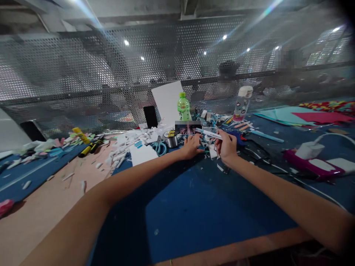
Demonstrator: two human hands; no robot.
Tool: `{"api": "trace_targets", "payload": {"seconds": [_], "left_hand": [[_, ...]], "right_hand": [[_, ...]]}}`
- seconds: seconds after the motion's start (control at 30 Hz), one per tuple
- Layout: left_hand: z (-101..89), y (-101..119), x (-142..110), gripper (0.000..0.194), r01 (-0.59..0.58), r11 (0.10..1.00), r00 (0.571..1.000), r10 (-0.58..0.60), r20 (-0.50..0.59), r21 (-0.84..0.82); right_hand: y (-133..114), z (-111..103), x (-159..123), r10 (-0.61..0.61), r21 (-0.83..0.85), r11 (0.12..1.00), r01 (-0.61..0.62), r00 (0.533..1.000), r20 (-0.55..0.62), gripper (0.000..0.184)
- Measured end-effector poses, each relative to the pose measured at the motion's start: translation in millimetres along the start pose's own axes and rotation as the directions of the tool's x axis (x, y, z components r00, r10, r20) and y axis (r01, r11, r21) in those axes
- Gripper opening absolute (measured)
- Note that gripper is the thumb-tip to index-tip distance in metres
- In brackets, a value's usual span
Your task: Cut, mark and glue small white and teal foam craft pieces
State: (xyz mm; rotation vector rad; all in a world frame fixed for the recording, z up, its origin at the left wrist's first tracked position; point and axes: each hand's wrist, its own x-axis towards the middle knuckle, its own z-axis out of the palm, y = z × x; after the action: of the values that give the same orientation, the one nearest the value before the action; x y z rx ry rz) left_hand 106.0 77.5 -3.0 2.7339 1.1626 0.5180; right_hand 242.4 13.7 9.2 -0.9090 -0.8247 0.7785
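Observation:
Both my arms reach far forward over a dark blue mat (194,207). My right hand (226,146) is closed round a white pen (208,133) that points left across the clutter. My left hand (191,146) rests palm down on the mat, fingers curled loosely among white paper scraps (122,147), and I cannot make out anything in it. A small white piece (213,152) lies between the two hands. Blue-handled scissors (160,147) and a metal tape roll (172,140) lie just left of my left hand.
A green bottle (183,107), a white card (168,101), a black phone (150,116) and a decorated tumbler (241,103) stand at the back against a perforated metal screen (111,74). Yellow markers (85,147) lie left. A pink charger block with white plug (313,159) sits right. Coloured paper sheets (305,115) lie far right.

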Motion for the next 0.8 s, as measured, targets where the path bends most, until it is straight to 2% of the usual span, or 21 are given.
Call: {"api": "trace_targets", "payload": {"seconds": [0.2, 0.4, 0.5, 0.6, 0.8], "left_hand": [[1.2, -7.5, 2.7, 0.032, 0.045, 0.999, 0.999, -0.045, -0.007, -0.010], [-16.9, -5.3, -8.0, 0.043, -0.105, 0.989, 0.987, 0.090, -0.135, -0.108], [-29.0, -3.6, -29.6, 0.044, -0.197, 0.967, 0.969, 0.167, -0.183, -0.160], [-35.5, -2.2, -61.9, 0.043, -0.246, 0.947, 0.956, 0.202, -0.215, -0.204], [-35.6, -3.7, -122.1, 0.042, -0.306, 0.910, 0.949, 0.270, -0.162, -0.279]], "right_hand": [[-0.9, 1.0, -0.5, 0.029, 0.017, 0.999, -0.029, 1.000, -0.001, 0.032], [-3.9, 1.5, 0.8, 0.052, 0.051, 0.998, -0.048, 0.996, -0.068, 0.033], [-4.6, 2.3, 2.0, 0.064, 0.071, 0.996, -0.057, 0.993, -0.102, 0.035], [-4.0, 3.1, 1.7, 0.067, 0.079, 0.995, -0.059, 0.992, -0.107, 0.034], [-1.6, 5.3, -6.5, 0.068, 0.044, 0.997, -0.066, 0.996, -0.050, 0.029]]}}
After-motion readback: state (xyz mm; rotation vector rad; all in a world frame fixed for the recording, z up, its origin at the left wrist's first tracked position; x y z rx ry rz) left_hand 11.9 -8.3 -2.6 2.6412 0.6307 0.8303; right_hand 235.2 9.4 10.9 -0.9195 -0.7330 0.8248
